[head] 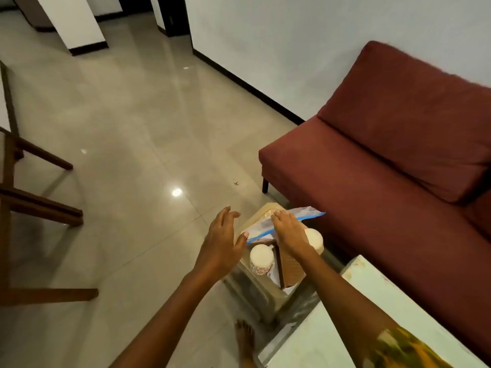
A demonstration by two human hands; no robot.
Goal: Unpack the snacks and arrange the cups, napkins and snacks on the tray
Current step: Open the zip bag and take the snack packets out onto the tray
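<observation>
A clear zip bag [261, 227] with a blue seal strip lies across a small glass-topped side table [255, 290]. My right hand [288, 233] rests on top of the bag, fingers bent onto it. Left of the bag, my left hand [221, 240] hovers with its fingers spread, the thumb close to the bag's near corner. Two cream cups stand upside down: one with a floral band [261, 258] near my left wrist, the other [316, 239] behind my right hand. A wooden tray [291, 270] lies under my right forearm, with a white napkin [275, 277] partly visible beside it.
A dark red sofa [385, 166] stands right of the table against the wall. A pale tabletop [353, 322] fills the lower right. Wooden chair legs [32, 205] are at the left. My bare foot [245, 341] is on the shiny tiled floor [132, 128].
</observation>
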